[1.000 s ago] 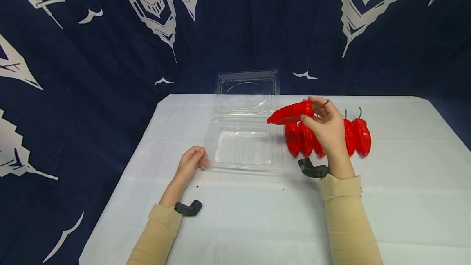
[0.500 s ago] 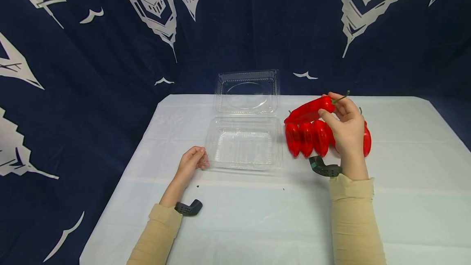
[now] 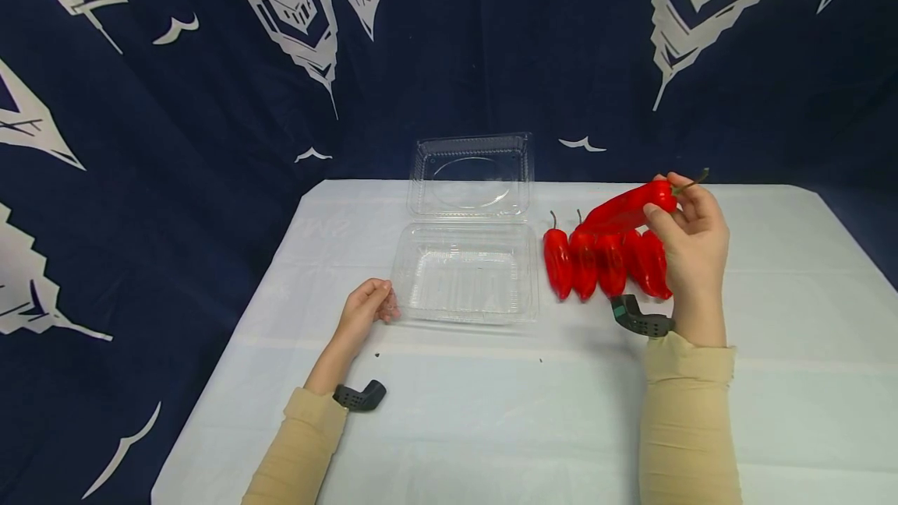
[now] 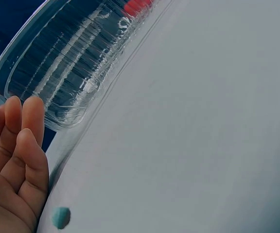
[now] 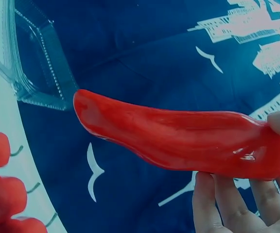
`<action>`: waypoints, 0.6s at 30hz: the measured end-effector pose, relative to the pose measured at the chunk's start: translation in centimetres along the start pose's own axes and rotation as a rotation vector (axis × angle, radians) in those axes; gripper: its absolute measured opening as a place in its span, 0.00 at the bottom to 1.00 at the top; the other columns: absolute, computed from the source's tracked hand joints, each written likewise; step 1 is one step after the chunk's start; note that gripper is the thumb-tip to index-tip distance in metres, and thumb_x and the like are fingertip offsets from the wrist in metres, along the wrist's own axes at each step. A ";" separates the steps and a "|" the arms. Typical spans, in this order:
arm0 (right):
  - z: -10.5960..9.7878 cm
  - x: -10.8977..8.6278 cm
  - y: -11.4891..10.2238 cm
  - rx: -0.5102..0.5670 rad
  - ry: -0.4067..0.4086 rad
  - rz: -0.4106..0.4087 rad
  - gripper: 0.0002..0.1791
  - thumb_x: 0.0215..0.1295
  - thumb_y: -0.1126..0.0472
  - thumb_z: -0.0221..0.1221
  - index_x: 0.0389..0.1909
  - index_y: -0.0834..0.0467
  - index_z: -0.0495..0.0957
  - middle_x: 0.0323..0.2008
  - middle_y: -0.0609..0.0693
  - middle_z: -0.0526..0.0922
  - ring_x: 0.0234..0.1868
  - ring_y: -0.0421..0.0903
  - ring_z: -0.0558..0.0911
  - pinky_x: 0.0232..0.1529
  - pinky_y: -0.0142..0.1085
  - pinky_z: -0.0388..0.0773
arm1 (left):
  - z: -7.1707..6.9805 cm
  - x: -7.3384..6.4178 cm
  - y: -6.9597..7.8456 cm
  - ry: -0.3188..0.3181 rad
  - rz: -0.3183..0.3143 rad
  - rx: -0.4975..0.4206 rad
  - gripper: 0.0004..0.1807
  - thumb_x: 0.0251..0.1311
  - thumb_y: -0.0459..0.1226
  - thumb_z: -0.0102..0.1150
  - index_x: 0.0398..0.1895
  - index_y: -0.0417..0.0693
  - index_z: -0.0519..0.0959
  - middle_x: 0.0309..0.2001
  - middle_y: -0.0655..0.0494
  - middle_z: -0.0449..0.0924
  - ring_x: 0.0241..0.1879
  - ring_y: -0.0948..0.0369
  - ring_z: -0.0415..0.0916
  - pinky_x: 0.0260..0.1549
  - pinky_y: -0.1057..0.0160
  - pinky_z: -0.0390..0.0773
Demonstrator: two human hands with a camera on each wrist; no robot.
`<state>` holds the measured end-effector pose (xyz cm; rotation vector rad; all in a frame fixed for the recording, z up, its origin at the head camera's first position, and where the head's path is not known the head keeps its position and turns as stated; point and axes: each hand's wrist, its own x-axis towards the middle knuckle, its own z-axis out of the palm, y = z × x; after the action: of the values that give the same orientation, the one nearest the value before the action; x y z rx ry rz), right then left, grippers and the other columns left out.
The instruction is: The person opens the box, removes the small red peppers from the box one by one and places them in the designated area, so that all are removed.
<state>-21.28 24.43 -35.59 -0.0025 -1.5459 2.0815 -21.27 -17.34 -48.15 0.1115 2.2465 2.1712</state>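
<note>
My right hand pinches a long red pepper near its stem end, thumb on the near side. It hangs tilted above a row of red peppers lying side by side on the table. In the right wrist view the held pepper stretches across the picture, fingertips under its thick end. My left hand grips the left rim of a clear plastic clamshell box, whose lid is folded back behind it. In the left wrist view the left fingers curl by the box's corner.
The white table ends at a dark blue patterned cloth behind it. Each wrist wears a black camera band. Small dark specks lie on the table in front of the box.
My right hand has moved right with the red pepper, from beside the box to above the right part of the row. The left hand and the box have stayed put.
</note>
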 end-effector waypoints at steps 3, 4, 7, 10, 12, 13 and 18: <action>-0.5 0.1 -0.1 0.013 0.014 -0.011 0.24 0.55 0.76 0.61 0.54 0.61 0.74 0.56 0.58 0.75 0.52 0.51 0.76 0.47 0.28 0.75 | 0.0 0.0 0.0 0.004 -0.001 0.002 0.12 0.69 0.39 0.48 0.34 0.38 0.71 0.26 0.54 0.74 0.23 0.63 0.77 0.22 0.70 0.73; -0.7 0.1 -0.1 0.009 0.018 -0.015 0.25 0.55 0.76 0.61 0.54 0.60 0.73 0.56 0.59 0.74 0.52 0.51 0.76 0.48 0.28 0.75 | 0.0 0.0 0.0 0.005 0.000 0.004 0.12 0.69 0.40 0.48 0.34 0.38 0.71 0.26 0.54 0.74 0.23 0.63 0.77 0.22 0.70 0.73; -1.2 0.2 -0.2 0.005 0.040 -0.014 0.26 0.54 0.76 0.62 0.55 0.60 0.73 0.56 0.58 0.74 0.52 0.51 0.76 0.47 0.28 0.75 | 0.0 0.0 0.0 0.007 -0.001 0.005 0.13 0.69 0.40 0.48 0.33 0.38 0.71 0.26 0.54 0.74 0.23 0.63 0.77 0.22 0.69 0.73; -1.6 0.3 -0.3 0.009 0.074 -0.008 0.26 0.53 0.76 0.63 0.55 0.59 0.73 0.56 0.57 0.75 0.51 0.50 0.76 0.45 0.27 0.75 | 0.0 0.0 0.0 0.009 -0.003 0.007 0.13 0.70 0.40 0.47 0.33 0.37 0.71 0.26 0.54 0.73 0.23 0.63 0.77 0.22 0.70 0.73; -2.0 0.5 -0.4 0.020 0.097 -0.008 0.27 0.52 0.77 0.64 0.54 0.60 0.74 0.55 0.57 0.76 0.50 0.50 0.76 0.45 0.26 0.75 | 0.0 0.0 0.0 0.009 -0.005 0.005 0.13 0.70 0.40 0.47 0.34 0.37 0.71 0.26 0.53 0.73 0.23 0.63 0.77 0.22 0.70 0.73; -2.1 0.5 -0.4 0.027 0.108 -0.007 0.27 0.51 0.77 0.64 0.54 0.60 0.74 0.54 0.57 0.76 0.50 0.50 0.77 0.45 0.26 0.76 | 0.0 0.0 0.0 0.009 -0.007 0.004 0.13 0.70 0.40 0.48 0.34 0.37 0.71 0.26 0.53 0.73 0.23 0.63 0.77 0.22 0.70 0.73; -3.0 0.7 -0.5 0.029 0.169 0.024 0.27 0.49 0.76 0.66 0.53 0.61 0.75 0.52 0.56 0.76 0.49 0.48 0.77 0.45 0.27 0.75 | 0.1 0.0 0.0 0.013 -0.006 0.005 0.13 0.69 0.39 0.48 0.33 0.37 0.71 0.26 0.53 0.73 0.23 0.63 0.77 0.22 0.69 0.73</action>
<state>-20.76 27.44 -35.95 -0.1822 -1.4215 2.0644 -21.27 -17.25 -48.14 0.0908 2.2563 2.1694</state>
